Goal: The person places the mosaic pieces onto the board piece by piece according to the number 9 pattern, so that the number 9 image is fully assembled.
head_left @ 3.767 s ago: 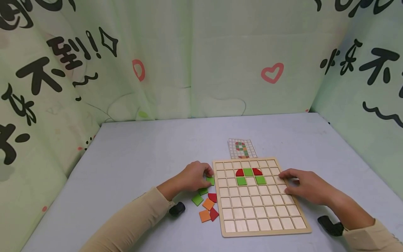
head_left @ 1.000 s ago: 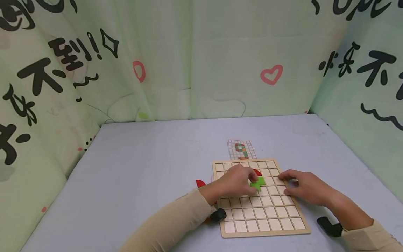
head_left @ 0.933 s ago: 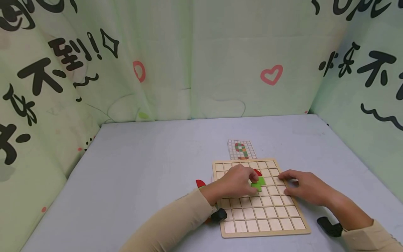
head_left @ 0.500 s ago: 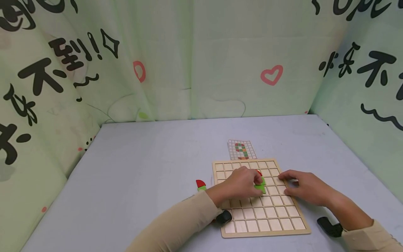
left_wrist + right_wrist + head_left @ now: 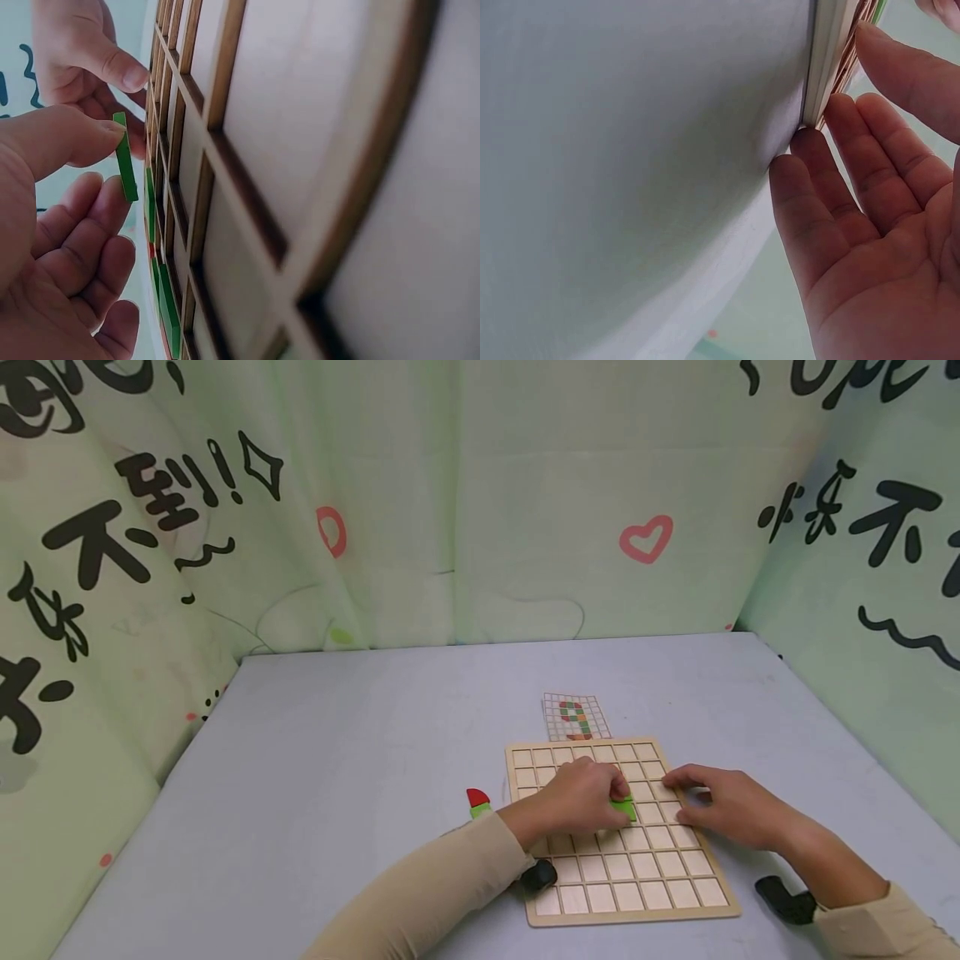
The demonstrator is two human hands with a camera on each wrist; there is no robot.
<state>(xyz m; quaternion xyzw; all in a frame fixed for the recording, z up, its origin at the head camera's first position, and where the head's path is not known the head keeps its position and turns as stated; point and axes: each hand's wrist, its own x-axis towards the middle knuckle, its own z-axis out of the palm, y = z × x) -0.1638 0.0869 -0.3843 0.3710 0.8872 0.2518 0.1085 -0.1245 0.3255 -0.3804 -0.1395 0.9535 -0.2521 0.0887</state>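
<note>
Nearest lay two beige sleeves (image 5: 420, 893), a black wrist-worn device (image 5: 786, 902) showing below the right one and another beside the left cuff; beyond them a pale wooden grid board (image 5: 597, 893) lay flat, the left hand (image 5: 581, 793) reaching over it; that hand pinched a green square tile (image 5: 125, 157) between thumb and fingertips, its other fingers loosely bent, and the tile stood edge-on just off the board's face in the left wrist view, near green tiles (image 5: 169, 307) already set in cells; the right hand (image 5: 731, 802) held nothing in its grasp, its fingers relaxed and fairly straight, their tips touching the board's right edge; left of the board a red quarter-round piece (image 5: 477, 797) adjoined a loose green piece (image 5: 481, 811), partly hidden by the sleeve; past the far rim lay a printed pattern card (image 5: 576, 717); the white tabletop (image 5: 360, 760) ran back to a pale green curtain (image 5: 525, 460) with black lettering and red hearts.
</note>
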